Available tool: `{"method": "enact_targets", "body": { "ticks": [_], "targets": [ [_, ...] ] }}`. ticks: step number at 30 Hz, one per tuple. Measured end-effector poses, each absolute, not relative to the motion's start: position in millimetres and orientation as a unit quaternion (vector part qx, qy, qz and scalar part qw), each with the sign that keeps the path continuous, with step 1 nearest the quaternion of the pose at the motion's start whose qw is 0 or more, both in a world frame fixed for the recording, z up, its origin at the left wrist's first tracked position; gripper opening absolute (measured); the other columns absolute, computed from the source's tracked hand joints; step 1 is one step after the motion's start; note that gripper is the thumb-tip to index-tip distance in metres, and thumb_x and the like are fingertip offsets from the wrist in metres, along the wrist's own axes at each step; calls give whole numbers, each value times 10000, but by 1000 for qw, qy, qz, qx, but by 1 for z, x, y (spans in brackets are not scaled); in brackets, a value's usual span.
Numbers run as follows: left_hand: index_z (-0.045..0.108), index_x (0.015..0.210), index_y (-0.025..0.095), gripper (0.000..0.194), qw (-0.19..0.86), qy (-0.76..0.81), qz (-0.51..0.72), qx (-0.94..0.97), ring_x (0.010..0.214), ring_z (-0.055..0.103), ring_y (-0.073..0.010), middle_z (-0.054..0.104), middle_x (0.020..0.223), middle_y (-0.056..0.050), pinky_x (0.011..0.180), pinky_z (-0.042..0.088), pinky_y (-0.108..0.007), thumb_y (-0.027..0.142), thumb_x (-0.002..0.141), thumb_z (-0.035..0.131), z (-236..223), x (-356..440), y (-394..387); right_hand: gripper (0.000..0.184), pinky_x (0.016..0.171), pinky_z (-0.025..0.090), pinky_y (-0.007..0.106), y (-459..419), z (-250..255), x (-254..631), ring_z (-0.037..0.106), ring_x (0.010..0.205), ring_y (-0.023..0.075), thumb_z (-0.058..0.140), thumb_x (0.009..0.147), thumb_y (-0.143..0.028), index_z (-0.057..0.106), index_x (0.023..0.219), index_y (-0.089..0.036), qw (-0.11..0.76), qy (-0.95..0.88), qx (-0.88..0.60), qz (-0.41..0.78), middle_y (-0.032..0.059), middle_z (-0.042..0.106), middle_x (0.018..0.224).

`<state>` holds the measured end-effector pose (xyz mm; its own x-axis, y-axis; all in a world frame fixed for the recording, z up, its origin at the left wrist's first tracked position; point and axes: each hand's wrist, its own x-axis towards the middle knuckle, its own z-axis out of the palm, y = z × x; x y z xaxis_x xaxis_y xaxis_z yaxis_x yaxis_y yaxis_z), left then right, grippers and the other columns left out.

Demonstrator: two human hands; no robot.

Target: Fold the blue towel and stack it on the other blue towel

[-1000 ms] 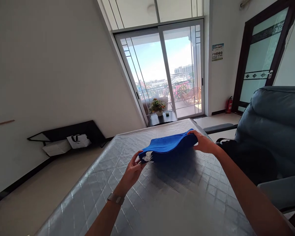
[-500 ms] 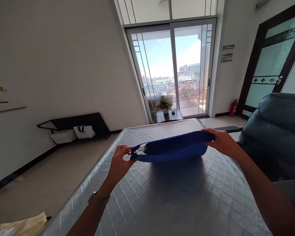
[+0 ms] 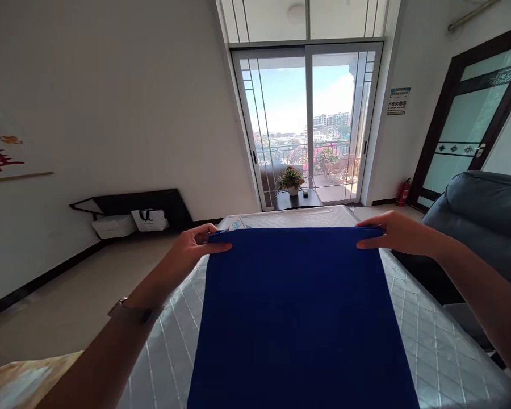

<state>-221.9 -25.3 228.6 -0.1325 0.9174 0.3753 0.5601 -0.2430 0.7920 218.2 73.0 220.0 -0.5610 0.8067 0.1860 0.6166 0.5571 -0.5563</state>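
A dark blue folded cloth (image 3: 298, 318) hangs spread out before me, its top edge held between both hands. My left hand (image 3: 198, 241) pinches the upper left corner, thumb on the near side. At the upper right corner my right hand (image 3: 392, 230) grips in the same way. A white label (image 3: 237, 224) shows just behind the top edge near my left hand. Behind and below the cloth lies a grey quilted, shiny cover (image 3: 426, 329) over a table or bed; which of the two I cannot tell.
A dark padded chair (image 3: 489, 227) stands at the right. Beyond the far end is a small table (image 3: 300, 200) with a potted plant (image 3: 292, 179), before a glass sliding door (image 3: 276, 125). A white paper bag (image 3: 150, 220) sits on a low black rack (image 3: 176, 210) at left.
The blue cloth has gone from being held edge-on above the cover to hanging down flat toward me. Both hands have moved farther apart and kept hold of its upper corners.
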Motion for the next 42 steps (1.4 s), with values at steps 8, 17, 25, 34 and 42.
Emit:
{"method": "enact_targets", "body": {
  "ticks": [8, 17, 25, 34, 42],
  "targets": [
    [619, 987, 256, 392, 43, 553, 443, 704, 1037, 692, -259, 744, 1129, -19, 950, 536, -433, 447, 700, 806, 192, -265, -22, 360, 883, 536, 414, 66, 192, 180, 661, 969, 250, 698, 842, -365, 683, 1183, -252, 311, -868, -382, 55, 65, 701, 1157],
    [598, 1025, 244, 409, -171, 531, 258, 789, 1050, 709, -245, 748, 1130, -39, 902, 555, -396, 34, 685, 509, -22, -264, -121, 592, 864, 585, 363, -22, -17, 161, 627, 1082, 232, 523, 633, 76, 560, 1117, -263, 195, -901, -387, 16, 33, 669, 1173],
    [614, 1038, 251, 358, -213, 498, 243, 805, 1040, 710, -242, 756, 1096, -28, 935, 546, -403, 48, 759, 519, 2, -265, -128, 637, 745, 627, 361, -38, -9, 156, 658, 1047, 255, 556, 640, 71, 501, 1178, -268, 240, -889, -389, -35, 62, 667, 1168],
    [619, 922, 339, 261, -47, 535, 477, 696, 981, 689, -286, 740, 945, 38, 924, 542, -477, 291, 712, 766, 141, -310, -142, 372, 800, 549, 354, -35, 157, 148, 647, 959, 226, 666, 791, -187, 602, 1151, -252, 315, -894, -317, 23, 63, 685, 1094],
    [600, 700, 248, 161, 126, 629, 468, 609, 666, 564, -180, 597, 674, 35, 607, 460, -303, 327, 616, 712, 213, -348, -70, 326, 748, 507, 313, 41, 218, 78, 630, 878, 191, 657, 758, -276, 696, 1078, -230, 273, -863, -372, 205, 22, 695, 1049]
  ]
}}
